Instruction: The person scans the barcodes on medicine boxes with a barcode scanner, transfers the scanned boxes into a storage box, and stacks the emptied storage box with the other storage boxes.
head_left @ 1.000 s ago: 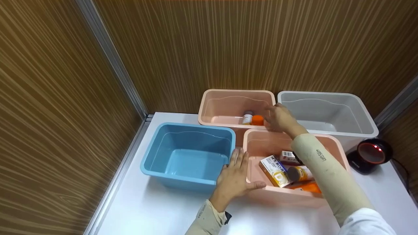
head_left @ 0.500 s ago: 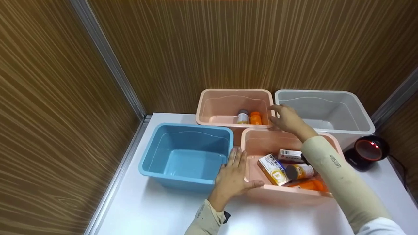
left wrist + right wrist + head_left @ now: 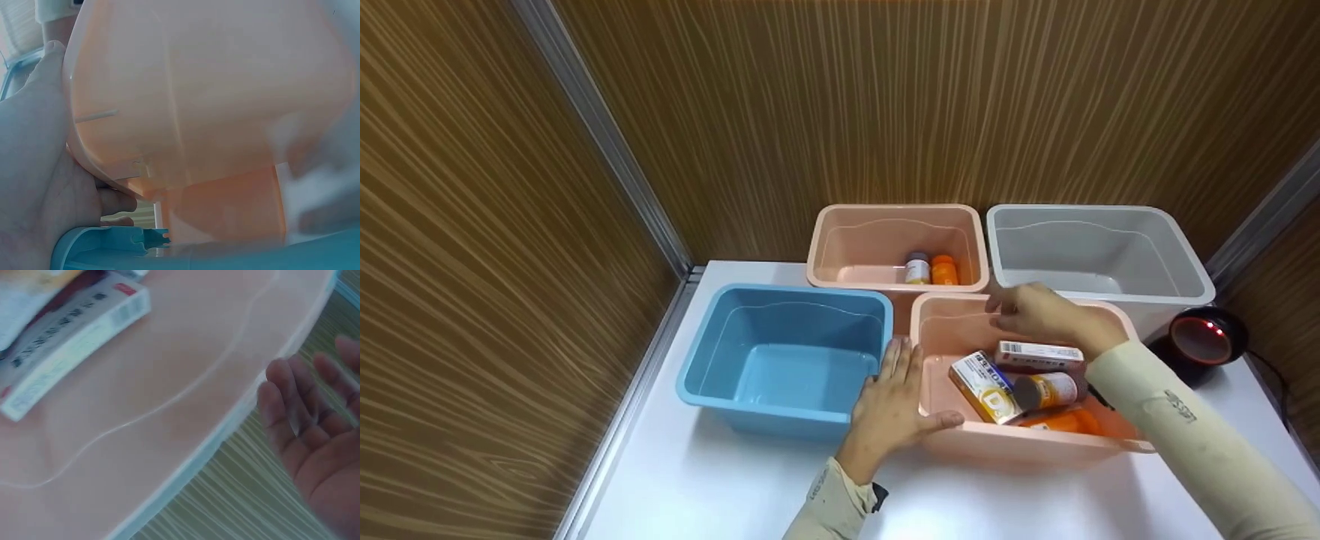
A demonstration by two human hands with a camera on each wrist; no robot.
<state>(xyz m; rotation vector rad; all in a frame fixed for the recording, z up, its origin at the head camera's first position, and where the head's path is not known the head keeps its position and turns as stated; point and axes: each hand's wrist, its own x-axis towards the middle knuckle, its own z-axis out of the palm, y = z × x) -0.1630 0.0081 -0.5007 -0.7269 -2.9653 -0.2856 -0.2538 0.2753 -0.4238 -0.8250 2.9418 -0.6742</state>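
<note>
My left hand (image 3: 885, 409) lies on the left rim of the front pink bin (image 3: 1027, 437), fingers extended, beside the blue bin. In the left wrist view its thumb and palm are against that bin's outer wall (image 3: 225, 84). My right hand (image 3: 1039, 311) hovers over the back of the same bin, fingers loosely bent and holding nothing. Inside the bin are a yellow-and-white box marked D (image 3: 986, 388), a white box with a barcode (image 3: 1039, 355), a dark-capped bottle (image 3: 1044, 391) and an orange bottle (image 3: 1065, 421). The white box (image 3: 79, 349) also shows in the right wrist view.
A pink bin (image 3: 814, 255) at the back holds a grey-capped white bottle (image 3: 917, 268) and an orange bottle (image 3: 944, 271). The blue bin (image 3: 787, 412) is at left, a grey bin (image 3: 1185, 247) at back right. A black scanner with red lights (image 3: 1204, 339) stands at far right.
My right hand has drawn back from the rear pink bin to above the front one. The orange bottle in the rear bin now stands upright in view. My left hand stays put.
</note>
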